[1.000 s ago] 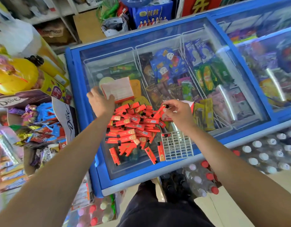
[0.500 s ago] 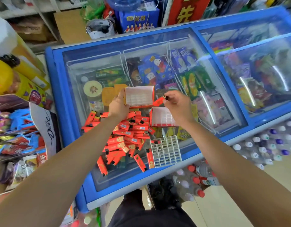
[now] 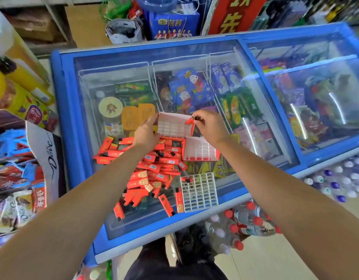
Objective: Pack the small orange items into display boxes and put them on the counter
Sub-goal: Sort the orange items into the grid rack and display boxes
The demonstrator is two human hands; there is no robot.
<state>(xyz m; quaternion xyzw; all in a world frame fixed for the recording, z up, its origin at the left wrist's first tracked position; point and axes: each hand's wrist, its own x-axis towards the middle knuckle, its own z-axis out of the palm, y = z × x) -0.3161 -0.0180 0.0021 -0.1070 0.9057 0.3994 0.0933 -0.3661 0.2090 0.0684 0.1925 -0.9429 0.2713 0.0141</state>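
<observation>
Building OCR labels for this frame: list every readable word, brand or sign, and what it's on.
"Dove": white flap of the candy box, left.
"先": red sign, top; the character above it is cut off.
Chinese print on the blue bag: blurred.
Barcodes on the orange items: too small to read.

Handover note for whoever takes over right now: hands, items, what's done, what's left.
Left hand grips the left edge of a display box, holding it tilted above the pile.
Right hand pinches one orange item at that box's upper right corner, not yet seated in a cell.
Second display box lies on the freezer lid beside the pile of orange items; a loose white grid lies nearer.
Done: no filled cells visible in either box.
Left: fill both boxes, then set them on the counter.
</observation>
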